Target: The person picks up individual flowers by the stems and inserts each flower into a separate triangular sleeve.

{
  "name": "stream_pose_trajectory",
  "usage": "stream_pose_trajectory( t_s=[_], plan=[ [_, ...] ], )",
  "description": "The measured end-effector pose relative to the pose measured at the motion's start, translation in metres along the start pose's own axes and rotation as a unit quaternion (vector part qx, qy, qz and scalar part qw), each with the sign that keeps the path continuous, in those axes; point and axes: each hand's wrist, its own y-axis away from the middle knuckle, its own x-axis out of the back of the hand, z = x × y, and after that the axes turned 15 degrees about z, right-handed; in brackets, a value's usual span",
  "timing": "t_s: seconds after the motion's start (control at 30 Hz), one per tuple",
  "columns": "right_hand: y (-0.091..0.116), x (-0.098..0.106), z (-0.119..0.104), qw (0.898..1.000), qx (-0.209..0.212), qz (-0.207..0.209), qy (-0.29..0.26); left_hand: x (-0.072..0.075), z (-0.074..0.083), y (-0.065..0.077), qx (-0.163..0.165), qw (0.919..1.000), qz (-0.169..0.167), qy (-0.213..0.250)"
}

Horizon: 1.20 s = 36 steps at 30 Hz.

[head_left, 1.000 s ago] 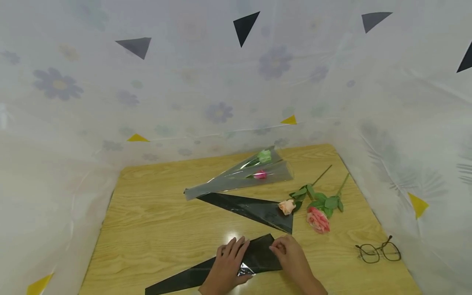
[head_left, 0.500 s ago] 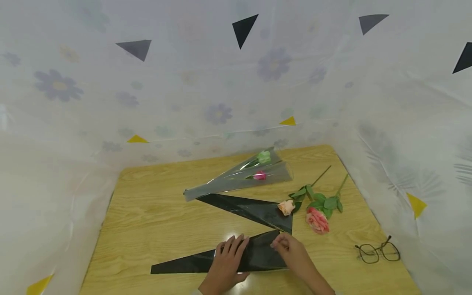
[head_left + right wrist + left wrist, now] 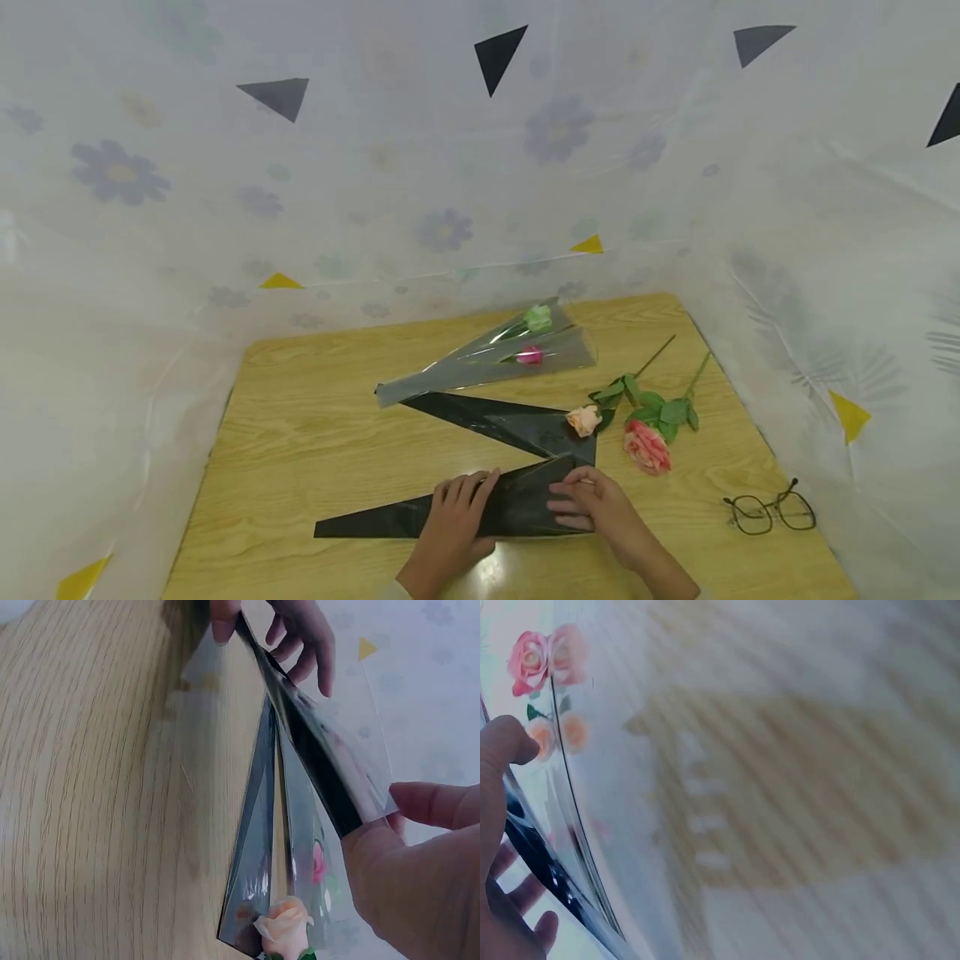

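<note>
A black flower sleeve [image 3: 517,504] with a clear film side lies lengthwise in both hands near the front of the table. My left hand [image 3: 453,517] grips its middle; the left wrist view has the thumb on one side of the sleeve [image 3: 544,874] and the fingers on the other. At the wide end, my right hand [image 3: 603,508] pinches the edge. The right wrist view shows the film corner [image 3: 379,799] between the fingers of that hand. The sleeve is tilted up off the table there. Its narrow tip points left.
Behind lies another black sleeve [image 3: 491,421], a peach rose [image 3: 583,421] overlapping its wide end. Farther back are wrapped flowers, one green [image 3: 537,317] and one magenta [image 3: 529,355]. A pink rose [image 3: 647,447] and eyeglasses [image 3: 768,514] lie right on the wooden table [image 3: 315,433].
The sleeve has shifted right and away from me, its narrow tip swinging up toward level. The right hand has moved slightly right and its fingers have spread.
</note>
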Motion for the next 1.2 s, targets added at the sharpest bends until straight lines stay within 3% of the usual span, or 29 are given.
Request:
stream_pose_trajectory(
  t_s=[0.13, 0.3, 0.57, 0.63, 0.73, 0.83, 1.0, 1.2],
  plan=[
    [-0.001, 0.004, -0.001, 0.998, -0.027, -0.028, -0.039, 0.002, -0.004, 0.000, 0.005, 1.0000, 0.001, -0.002],
    [-0.004, 0.009, -0.003, 0.993, -0.039, -0.093, -0.061, 0.004, -0.007, -0.001, 0.006, 0.9999, 0.000, -0.010],
    [-0.007, 0.018, -0.005, 0.964, -0.100, -0.179, -0.167, 0.005, -0.010, 0.000, -0.009, 0.9995, 0.030, -0.008],
    [-0.007, 0.021, -0.004, 0.964, -0.095, -0.199, -0.147, 0.006, -0.010, 0.000, -0.015, 0.9993, 0.033, -0.001],
    [-0.007, 0.023, -0.001, 0.969, -0.078, -0.224, -0.070, 0.008, -0.010, -0.001, -0.033, 0.9987, 0.037, 0.010],
    [-0.007, 0.024, 0.002, 0.967, -0.064, -0.246, -0.003, 0.011, -0.008, -0.002, -0.057, 0.9973, 0.042, 0.017],
    [-0.007, 0.023, 0.005, 0.952, -0.083, -0.294, -0.007, 0.012, 0.000, -0.006, -0.094, 0.9937, 0.056, 0.024],
    [-0.012, 0.015, 0.005, 0.943, -0.096, -0.319, 0.007, 0.014, 0.009, -0.009, -0.101, 0.9928, 0.049, 0.042]
  ],
)
